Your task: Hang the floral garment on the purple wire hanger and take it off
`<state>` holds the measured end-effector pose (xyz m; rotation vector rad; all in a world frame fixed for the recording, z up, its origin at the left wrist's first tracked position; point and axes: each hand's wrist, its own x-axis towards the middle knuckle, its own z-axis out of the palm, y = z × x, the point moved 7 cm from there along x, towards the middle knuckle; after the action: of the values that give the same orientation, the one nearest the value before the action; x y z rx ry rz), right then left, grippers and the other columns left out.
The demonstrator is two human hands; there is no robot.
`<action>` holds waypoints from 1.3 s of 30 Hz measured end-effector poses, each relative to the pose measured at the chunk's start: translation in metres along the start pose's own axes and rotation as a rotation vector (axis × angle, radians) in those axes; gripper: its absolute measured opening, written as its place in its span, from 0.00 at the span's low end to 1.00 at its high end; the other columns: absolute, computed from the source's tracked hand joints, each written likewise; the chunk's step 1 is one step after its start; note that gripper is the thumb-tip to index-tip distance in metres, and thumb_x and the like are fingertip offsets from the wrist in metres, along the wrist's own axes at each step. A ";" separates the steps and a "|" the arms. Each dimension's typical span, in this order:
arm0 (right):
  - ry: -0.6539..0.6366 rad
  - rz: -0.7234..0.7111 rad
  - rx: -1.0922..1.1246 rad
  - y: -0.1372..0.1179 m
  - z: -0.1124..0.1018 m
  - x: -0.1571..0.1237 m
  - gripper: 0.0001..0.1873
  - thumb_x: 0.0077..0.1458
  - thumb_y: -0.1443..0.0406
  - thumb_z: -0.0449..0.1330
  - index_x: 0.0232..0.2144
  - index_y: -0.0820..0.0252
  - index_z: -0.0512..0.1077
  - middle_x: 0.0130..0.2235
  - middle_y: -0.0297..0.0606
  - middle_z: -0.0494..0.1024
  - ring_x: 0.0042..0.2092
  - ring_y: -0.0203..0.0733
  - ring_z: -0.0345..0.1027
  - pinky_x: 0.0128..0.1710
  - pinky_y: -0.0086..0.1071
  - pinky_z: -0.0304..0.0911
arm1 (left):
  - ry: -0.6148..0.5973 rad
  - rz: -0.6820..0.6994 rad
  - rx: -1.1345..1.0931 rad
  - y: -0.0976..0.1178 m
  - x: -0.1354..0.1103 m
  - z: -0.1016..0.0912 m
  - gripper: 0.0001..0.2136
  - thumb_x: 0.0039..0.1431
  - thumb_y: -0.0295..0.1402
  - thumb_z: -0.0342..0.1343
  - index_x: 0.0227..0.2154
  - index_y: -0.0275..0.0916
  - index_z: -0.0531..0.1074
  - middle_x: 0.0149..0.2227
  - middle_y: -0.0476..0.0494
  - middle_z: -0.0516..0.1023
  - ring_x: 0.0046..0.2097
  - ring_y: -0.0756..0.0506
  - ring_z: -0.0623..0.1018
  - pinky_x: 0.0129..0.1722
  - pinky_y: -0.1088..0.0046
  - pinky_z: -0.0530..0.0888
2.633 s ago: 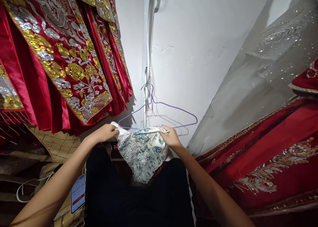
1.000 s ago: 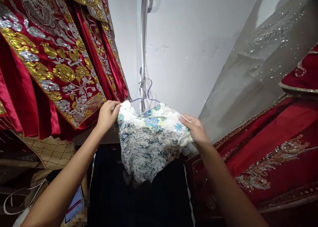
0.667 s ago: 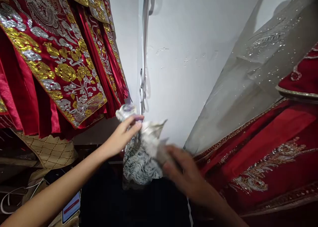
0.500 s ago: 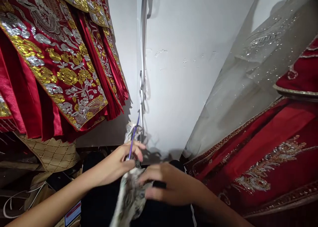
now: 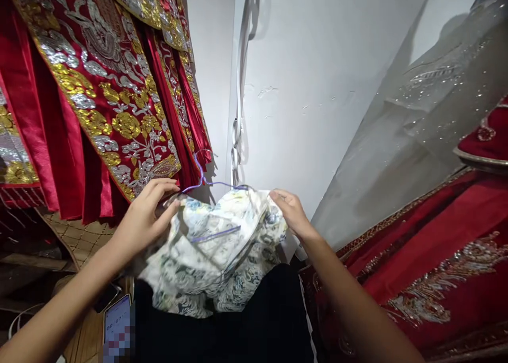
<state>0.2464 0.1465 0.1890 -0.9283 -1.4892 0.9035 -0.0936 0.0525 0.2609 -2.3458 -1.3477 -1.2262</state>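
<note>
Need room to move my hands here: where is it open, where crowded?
Open: before the white wall, between the red embroidered robes and the sheer sequinned fabric. Crowded: left hand and right hand both grip the floral garment with its hanger.

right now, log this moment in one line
left hand: holds floral garment edge | right hand: holds opposite edge | purple wire hanger: partly inside garment

Person, head-camera view: left hand (image 5: 145, 215) and right hand (image 5: 291, 215) bare, forearms uncovered down to the lower frame edge. Plain black garment (image 5: 238, 326) over the legs. One thin white stripe (image 5: 306, 320) along its right side.
</note>
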 end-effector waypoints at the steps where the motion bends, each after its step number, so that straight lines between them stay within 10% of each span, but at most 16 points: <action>1: 0.083 -0.014 0.048 -0.002 -0.007 0.009 0.20 0.53 0.48 0.63 0.32 0.60 0.75 0.31 0.37 0.78 0.32 0.44 0.72 0.32 0.32 0.65 | 0.047 0.024 -0.007 0.002 -0.002 0.003 0.11 0.62 0.34 0.53 0.48 0.44 0.69 0.51 0.40 0.72 0.55 0.39 0.72 0.57 0.61 0.69; 6: 0.361 -0.062 0.102 0.001 -0.047 0.017 0.26 0.51 0.45 0.64 0.40 0.61 0.76 0.35 0.41 0.81 0.39 0.50 0.76 0.37 0.37 0.70 | -0.264 0.028 -0.090 0.009 -0.025 0.060 0.15 0.67 0.36 0.48 0.55 0.46 0.67 0.44 0.42 0.78 0.44 0.42 0.78 0.46 0.67 0.73; 12: 0.367 0.052 0.214 0.041 -0.055 -0.022 0.25 0.50 0.46 0.65 0.39 0.59 0.75 0.36 0.41 0.82 0.39 0.51 0.77 0.36 0.38 0.72 | -0.483 -0.129 -0.250 0.018 -0.054 0.144 0.23 0.69 0.40 0.42 0.65 0.50 0.56 0.43 0.43 0.79 0.42 0.41 0.80 0.40 0.69 0.72; 19: 0.454 0.001 0.144 0.053 -0.059 -0.020 0.25 0.53 0.46 0.61 0.39 0.61 0.74 0.37 0.43 0.80 0.40 0.48 0.75 0.39 0.37 0.70 | -0.649 -0.220 -0.208 0.030 -0.086 0.243 0.11 0.68 0.41 0.44 0.39 0.44 0.70 0.27 0.45 0.74 0.32 0.40 0.76 0.31 0.69 0.65; 23: 0.797 -0.089 -0.097 0.076 -0.070 -0.069 0.20 0.56 0.53 0.59 0.45 0.61 0.71 0.46 0.45 0.76 0.46 0.46 0.71 0.45 0.37 0.67 | -0.488 -0.247 -0.370 0.038 -0.106 0.251 0.16 0.70 0.41 0.39 0.31 0.43 0.68 0.30 0.43 0.74 0.34 0.42 0.75 0.35 0.67 0.67; 26: 0.941 0.031 -0.175 0.121 -0.036 -0.132 0.17 0.55 0.58 0.58 0.44 0.60 0.71 0.44 0.43 0.75 0.43 0.45 0.70 0.42 0.37 0.66 | -0.389 -0.342 -0.506 0.040 -0.115 0.249 0.15 0.69 0.40 0.41 0.34 0.42 0.70 0.30 0.43 0.75 0.32 0.43 0.75 0.34 0.68 0.68; 32: 0.256 0.156 -0.084 0.169 0.095 -0.150 0.11 0.48 0.63 0.60 0.37 0.60 0.72 0.33 0.40 0.78 0.33 0.44 0.71 0.35 0.35 0.67 | -0.324 -0.537 -1.011 0.052 -0.113 0.253 0.16 0.64 0.39 0.52 0.53 0.41 0.66 0.30 0.47 0.78 0.28 0.49 0.76 0.32 0.73 0.71; 39: 0.252 0.091 -0.167 0.165 0.100 -0.124 0.07 0.54 0.61 0.56 0.31 0.59 0.70 0.28 0.36 0.75 0.29 0.41 0.67 0.31 0.31 0.61 | -0.102 -0.778 -1.392 0.047 -0.073 0.235 0.22 0.51 0.36 0.65 0.44 0.41 0.60 0.27 0.48 0.80 0.23 0.49 0.78 0.24 0.77 0.72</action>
<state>0.1694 0.0947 -0.0208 -1.1943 -1.3279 0.7049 0.0589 0.0976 0.0675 -2.5479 -1.8532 -3.0969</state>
